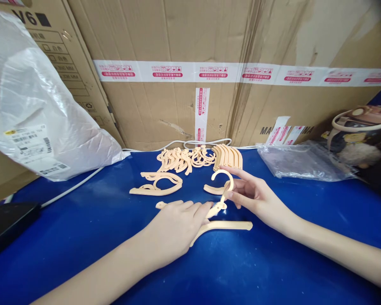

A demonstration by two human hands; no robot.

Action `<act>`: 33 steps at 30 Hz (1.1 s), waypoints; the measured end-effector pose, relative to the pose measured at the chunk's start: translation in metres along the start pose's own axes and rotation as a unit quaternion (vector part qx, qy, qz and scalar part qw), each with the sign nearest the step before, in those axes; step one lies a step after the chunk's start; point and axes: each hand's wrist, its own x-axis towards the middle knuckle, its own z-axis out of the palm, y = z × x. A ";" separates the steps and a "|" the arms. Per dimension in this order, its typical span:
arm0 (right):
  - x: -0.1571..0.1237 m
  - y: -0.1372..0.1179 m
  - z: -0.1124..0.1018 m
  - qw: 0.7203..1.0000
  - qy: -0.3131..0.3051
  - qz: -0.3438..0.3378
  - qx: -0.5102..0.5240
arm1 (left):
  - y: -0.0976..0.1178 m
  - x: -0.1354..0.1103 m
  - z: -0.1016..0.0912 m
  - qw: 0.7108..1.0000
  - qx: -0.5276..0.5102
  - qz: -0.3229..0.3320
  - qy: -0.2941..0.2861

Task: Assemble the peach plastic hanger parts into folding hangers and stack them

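A beige plastic hanger (222,225) lies on the blue table (82,237) between my hands. My left hand (174,226) grips its centre, fingers curled over the arms. My right hand (252,195) pinches the hanger's hook (224,180) between thumb and fingers, holding it upright. Behind them lie a folded beige hanger (157,186), a heap of loose hook pieces (184,159) and a neat stack of hanger arms (228,156).
Large cardboard boxes (178,84) wall off the back. A white plastic bag (34,114) sits at the left, a clear plastic bag (301,163) at the right. A white cable (73,186) crosses the table's left; a black device (6,220) lies at the left edge.
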 end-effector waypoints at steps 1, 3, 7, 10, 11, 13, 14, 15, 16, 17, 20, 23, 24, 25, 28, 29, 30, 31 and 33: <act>0.000 0.000 0.000 1.000 -0.002 0.002 0.007 | 0.000 0.000 0.000 1.000 0.000 0.000 -0.002; 0.000 -0.001 0.001 1.000 -0.005 0.010 0.013 | 0.001 -0.001 0.000 1.000 0.001 -0.001 0.001; -0.001 0.001 0.001 0.999 -0.011 0.021 0.022 | 0.001 -0.002 0.001 1.000 0.006 -0.003 0.006; -0.001 0.002 0.001 0.999 -0.013 0.026 0.025 | 0.002 -0.002 0.001 1.000 0.016 -0.006 0.004; -0.001 0.002 0.001 0.999 -0.013 0.028 0.025 | 0.002 -0.002 0.001 1.000 0.018 -0.007 0.004; -0.001 0.002 0.001 0.999 -0.012 0.034 0.026 | 0.002 -0.001 0.000 1.000 0.020 -0.006 0.005; -0.001 0.001 0.001 0.999 -0.012 0.037 0.026 | 0.002 -0.001 0.000 1.000 0.021 -0.004 0.007; -0.001 0.001 0.001 0.999 -0.012 0.041 0.028 | 0.003 -0.002 -0.001 1.000 0.021 -0.002 0.009; -0.001 0.001 0.001 0.999 -0.014 0.044 0.030 | 0.003 -0.002 -0.001 1.000 0.023 0.000 0.011; -0.001 0.001 0.001 0.998 -0.015 0.046 0.033 | 0.003 -0.002 -0.001 1.000 0.024 0.001 0.013; -0.003 0.001 0.001 0.998 -0.022 0.043 0.043 | 0.003 -0.002 -0.001 1.000 0.023 -0.001 0.012; -0.004 0.001 0.002 0.998 -0.029 0.030 0.047 | 0.003 -0.001 -0.004 1.000 0.000 -0.016 0.000; -0.004 0.001 0.003 0.998 -0.031 0.027 0.049 | 0.003 0.000 -0.006 1.000 -0.012 -0.024 -0.001; -0.005 0.002 0.003 0.998 -0.033 0.022 0.053 | 0.003 0.000 -0.008 0.999 -0.028 -0.033 0.000; -0.006 0.004 0.006 0.997 -0.045 0.006 0.057 | 0.005 0.002 -0.014 0.995 -0.086 -0.058 0.004; -0.006 0.004 0.007 0.997 -0.053 0.001 0.053 | 0.005 0.002 -0.015 0.992 -0.108 -0.067 0.006; -0.007 0.005 0.008 0.997 -0.062 -0.003 0.046 | 0.005 0.001 -0.016 0.988 -0.133 -0.078 0.005; -0.008 0.006 0.009 0.997 -0.070 -0.004 0.036 | 0.005 0.001 -0.017 0.983 -0.158 -0.090 0.004; -0.010 0.006 0.011 0.996 -0.084 -0.004 0.020 | 0.005 0.000 -0.018 0.971 -0.210 -0.112 0.004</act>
